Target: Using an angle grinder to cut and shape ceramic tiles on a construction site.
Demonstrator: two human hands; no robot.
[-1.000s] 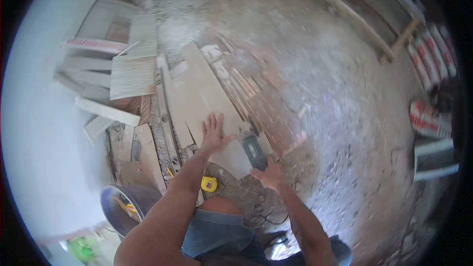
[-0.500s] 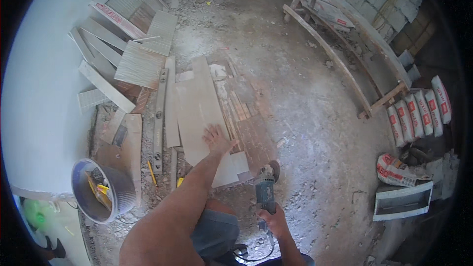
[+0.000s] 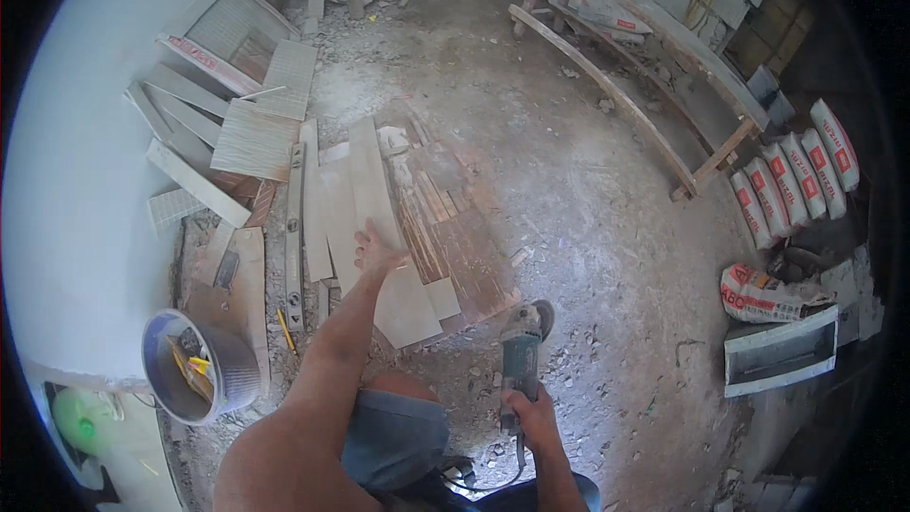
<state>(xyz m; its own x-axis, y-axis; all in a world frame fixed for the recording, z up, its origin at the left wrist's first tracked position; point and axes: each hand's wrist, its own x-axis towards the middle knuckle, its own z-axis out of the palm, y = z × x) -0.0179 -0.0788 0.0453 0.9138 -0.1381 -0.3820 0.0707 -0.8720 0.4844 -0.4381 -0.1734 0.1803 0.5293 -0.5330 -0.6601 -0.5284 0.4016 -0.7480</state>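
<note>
Off to the right of the long pale tile [image 3: 409, 305], now holding the angle grinder [image 3: 519, 358] well clear, with the right hand [image 3: 536, 417] wrapped firmly round its body; down at the tile's lower end a second ago. Up at mid-tile, changing from a flat left hand [image 3: 377, 252] to bent, spread fingers; can't tell whether pinching the edges. Lying low among floor pieces, just beside a small pale piece [image 3: 443, 297]. Apparently pausing the grinding, perhaps freeing the tile for handling.
</note>
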